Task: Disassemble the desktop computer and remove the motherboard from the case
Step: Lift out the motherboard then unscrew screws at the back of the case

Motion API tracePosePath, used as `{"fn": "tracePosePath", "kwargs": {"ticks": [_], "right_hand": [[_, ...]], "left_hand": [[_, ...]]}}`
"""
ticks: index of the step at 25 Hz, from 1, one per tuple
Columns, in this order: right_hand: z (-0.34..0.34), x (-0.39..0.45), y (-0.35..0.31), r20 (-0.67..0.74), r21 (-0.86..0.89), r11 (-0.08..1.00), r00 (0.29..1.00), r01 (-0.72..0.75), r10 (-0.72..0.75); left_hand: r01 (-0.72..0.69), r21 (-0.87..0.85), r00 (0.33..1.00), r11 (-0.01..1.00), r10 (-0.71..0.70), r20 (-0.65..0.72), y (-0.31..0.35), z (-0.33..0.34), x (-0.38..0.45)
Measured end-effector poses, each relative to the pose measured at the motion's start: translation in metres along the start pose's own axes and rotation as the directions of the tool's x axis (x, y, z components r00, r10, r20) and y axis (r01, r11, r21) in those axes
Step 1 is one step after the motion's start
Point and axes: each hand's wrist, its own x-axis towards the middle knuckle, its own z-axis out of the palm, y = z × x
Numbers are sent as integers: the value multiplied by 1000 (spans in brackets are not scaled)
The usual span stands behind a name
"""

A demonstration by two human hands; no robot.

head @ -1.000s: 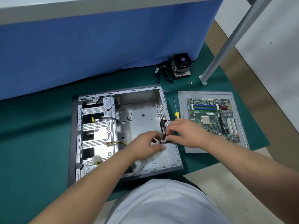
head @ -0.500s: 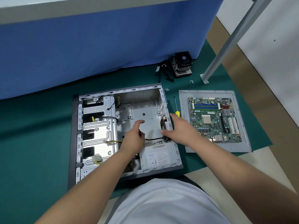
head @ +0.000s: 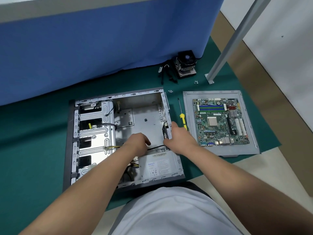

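The open grey computer case [head: 118, 96] lies on its side on a green mat, its motherboard bay bare metal. The green motherboard [head: 220, 122] lies outside it on the grey side panel [head: 188, 116] to the right. My left hand [head: 138, 141] is inside the case with fingers curled down onto a black cable [head: 157, 147]. That cable runs to a black fan [head: 165, 131] at the rear wall. My right hand [head: 180, 138] grips the fan and wall there, thumb inside and fingers over the rim.
A power supply [head: 159, 167] fills the case's near corner and a drive cage [head: 94, 133] its left side. A yellow-handled screwdriver [head: 182, 116] lies between case and panel. A CPU cooler [head: 185, 65], loose screws [head: 170, 91] and a metal post [head: 228, 44] stand farther back.
Both hands held the fan together above the power supply. The left hand then let go, opened and has curled down onto the cable. The right hand moved the fan up against the rear wall.
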Motion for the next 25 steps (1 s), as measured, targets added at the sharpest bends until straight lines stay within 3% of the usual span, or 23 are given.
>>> {"fn": "tracePosePath", "kwargs": {"ticks": [16,21,22,24,25], "right_hand": [[45,0,-43,-11,49,998,1000,25,-24],[22,12,-3,132,318,941,977,119,-168],[13,23,11,67,307,945,988,109,-136],[-1,49,42,-106,79,997,994,24,-16],[-4,60,54,-110,-37,998,993,-47,43]], "left_hand": [[-35,69,994,997,28,107,-44,15,17],[-33,-19,988,999,35,153,-33,21,21],[-22,-40,988,999,28,151,-31,21,22],[-6,-75,991,997,16,132,-31,23,23],[5,-92,993,996,6,122,-30,24,23]]}}
